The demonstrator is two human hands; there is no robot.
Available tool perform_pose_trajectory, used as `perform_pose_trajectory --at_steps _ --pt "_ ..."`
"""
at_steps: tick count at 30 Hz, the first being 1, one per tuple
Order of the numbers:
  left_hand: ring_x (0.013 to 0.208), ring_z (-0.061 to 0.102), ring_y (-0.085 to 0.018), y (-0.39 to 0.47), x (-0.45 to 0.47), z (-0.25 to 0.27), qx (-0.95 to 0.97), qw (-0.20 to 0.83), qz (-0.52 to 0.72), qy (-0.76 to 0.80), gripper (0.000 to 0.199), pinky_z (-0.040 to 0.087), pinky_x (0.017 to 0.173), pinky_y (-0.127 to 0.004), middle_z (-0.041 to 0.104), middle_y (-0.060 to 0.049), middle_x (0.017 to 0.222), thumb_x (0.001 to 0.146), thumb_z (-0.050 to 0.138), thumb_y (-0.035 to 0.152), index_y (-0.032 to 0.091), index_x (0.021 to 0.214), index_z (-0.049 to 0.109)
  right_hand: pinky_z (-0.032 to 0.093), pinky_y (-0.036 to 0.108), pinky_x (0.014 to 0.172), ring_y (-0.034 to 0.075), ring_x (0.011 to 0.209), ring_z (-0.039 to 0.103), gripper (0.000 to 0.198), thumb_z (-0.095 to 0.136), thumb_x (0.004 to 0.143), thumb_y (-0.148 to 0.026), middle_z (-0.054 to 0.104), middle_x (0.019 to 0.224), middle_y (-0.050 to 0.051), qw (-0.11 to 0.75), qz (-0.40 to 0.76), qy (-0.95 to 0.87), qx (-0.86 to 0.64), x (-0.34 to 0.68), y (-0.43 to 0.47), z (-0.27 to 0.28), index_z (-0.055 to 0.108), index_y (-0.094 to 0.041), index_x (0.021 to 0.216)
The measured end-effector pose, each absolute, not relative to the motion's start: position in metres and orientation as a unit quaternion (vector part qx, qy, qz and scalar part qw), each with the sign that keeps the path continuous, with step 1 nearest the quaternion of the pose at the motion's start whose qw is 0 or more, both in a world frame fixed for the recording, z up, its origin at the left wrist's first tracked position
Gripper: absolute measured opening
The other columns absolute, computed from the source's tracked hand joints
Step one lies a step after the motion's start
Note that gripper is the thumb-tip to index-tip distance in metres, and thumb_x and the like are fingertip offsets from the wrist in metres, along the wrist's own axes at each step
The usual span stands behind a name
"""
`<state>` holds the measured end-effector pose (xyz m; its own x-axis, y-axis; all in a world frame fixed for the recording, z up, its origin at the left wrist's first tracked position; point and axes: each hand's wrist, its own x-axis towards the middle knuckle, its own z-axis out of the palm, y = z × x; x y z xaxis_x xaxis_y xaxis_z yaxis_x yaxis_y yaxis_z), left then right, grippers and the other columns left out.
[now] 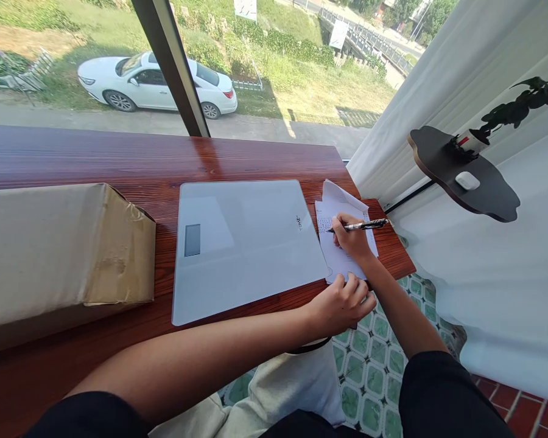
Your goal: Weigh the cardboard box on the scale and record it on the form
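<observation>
My right hand [352, 238] grips a black pen [365, 225] with its tip on a white sheet of paper [338, 210] that bears small handwriting. The paper lies at the right end of a red-brown wooden counter [119, 161]. My left hand [342, 304] rests curled on the near edge of the paper, pinning it down. Just left of the paper sits a flat white glass scale [244, 243] with a small grey display.
A taped cardboard box [59, 249] lies at the counter's left. Behind the counter is a window with a dark frame [173, 67]; a white car stands outside. A dark wall shelf [466, 176] with a small plant hangs at right. Green patterned floor tiles [379, 365] lie below.
</observation>
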<state>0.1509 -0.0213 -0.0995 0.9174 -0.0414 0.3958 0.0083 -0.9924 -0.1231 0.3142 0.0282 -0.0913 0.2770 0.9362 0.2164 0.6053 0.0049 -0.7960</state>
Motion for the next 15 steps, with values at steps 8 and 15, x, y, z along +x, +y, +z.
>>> perform_pose_trajectory --at_steps 8,15 --pt "0.092 0.057 -0.025 -0.0209 0.1501 -0.0975 -0.979 0.057 -0.195 0.010 0.028 0.036 0.069 -0.038 0.062 -0.015 0.109 0.096 0.050 0.030 0.014 0.118 0.056 0.042 0.027 0.054 0.011 0.042 0.047 0.039 0.048 0.096 -0.037 0.049 0.045 -0.003 0.413 0.184 -0.576 -0.681 0.3130 0.0298 -0.0894 0.039 -0.022 0.061" --pt "0.098 0.057 -0.026 -0.0206 0.1500 -0.0971 -0.984 0.050 -0.170 0.017 0.039 0.039 0.072 -0.038 0.061 -0.018 0.117 0.096 0.052 0.037 0.013 0.125 0.054 0.040 0.025 0.048 0.011 0.039 0.045 0.038 0.047 0.096 -0.039 0.049 0.045 -0.004 0.424 0.208 -0.550 -0.688 0.3148 0.0289 -0.0929 0.041 -0.022 0.063"
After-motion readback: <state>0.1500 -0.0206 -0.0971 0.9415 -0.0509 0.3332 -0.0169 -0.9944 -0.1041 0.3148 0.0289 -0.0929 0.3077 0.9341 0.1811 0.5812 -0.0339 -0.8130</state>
